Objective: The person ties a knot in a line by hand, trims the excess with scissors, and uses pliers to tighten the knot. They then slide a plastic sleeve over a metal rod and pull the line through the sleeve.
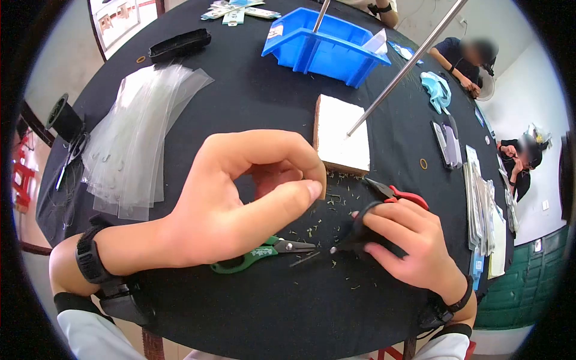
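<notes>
Black table [270, 108], right hand [414, 243] clamped on red-handled cutters [399, 194], left hand [240, 204] pinched above green scissors [252, 258]

Packing workshop: blue parts bin [327, 51], stacked clear bags [135, 138], co-workers [465, 60] around one black table [252, 102].

Bright, even indoor light with soft shadows, slight sheen on the plastic sleeves [135, 135], and strong fisheye bending with black corners.
</notes>
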A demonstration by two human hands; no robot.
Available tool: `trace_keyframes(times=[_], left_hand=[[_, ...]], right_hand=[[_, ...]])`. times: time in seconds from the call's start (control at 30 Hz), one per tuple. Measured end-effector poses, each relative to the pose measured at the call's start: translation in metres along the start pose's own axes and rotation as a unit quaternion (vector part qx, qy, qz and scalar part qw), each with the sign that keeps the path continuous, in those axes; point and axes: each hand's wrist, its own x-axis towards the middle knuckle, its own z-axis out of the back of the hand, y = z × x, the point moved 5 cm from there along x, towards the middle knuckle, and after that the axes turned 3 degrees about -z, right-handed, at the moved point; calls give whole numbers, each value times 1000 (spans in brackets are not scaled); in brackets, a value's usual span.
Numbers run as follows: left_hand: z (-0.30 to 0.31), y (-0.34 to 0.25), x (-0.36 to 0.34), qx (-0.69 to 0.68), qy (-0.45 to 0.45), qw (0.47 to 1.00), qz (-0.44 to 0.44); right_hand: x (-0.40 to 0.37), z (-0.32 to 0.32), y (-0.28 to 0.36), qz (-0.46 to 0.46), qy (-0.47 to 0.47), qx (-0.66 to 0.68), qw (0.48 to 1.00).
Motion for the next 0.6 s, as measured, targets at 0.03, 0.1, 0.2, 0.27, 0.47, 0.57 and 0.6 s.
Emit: trace_keyframes(times=[0.03,0.1,0.2,0.27,0.47,0.57,0.6], left_hand=[[0,-1,0,13,12,1000,-21],[-1,-2,1,10,16,999,-47],[0,-7,-1,-2,16,998,-52],[5,-13,-2,56,12,997,-46],[12,-18,-5,249,-54,958,-133],[9,-16,-4,331,-89,929,-143],[9,-13,-3,348,-85,924,-134]], right_hand=[[2,2,3,0,4,-6,1000],[4,7,10,-2,10,-18,1000],[5,14,3,18,-31,7,999],[10,10,-6,-24,-59,40,997],[32,-10,-16,-171,14,105,980],[38,-17,-18,-161,36,125,978],[39,-19,-18,-157,48,130,978]])
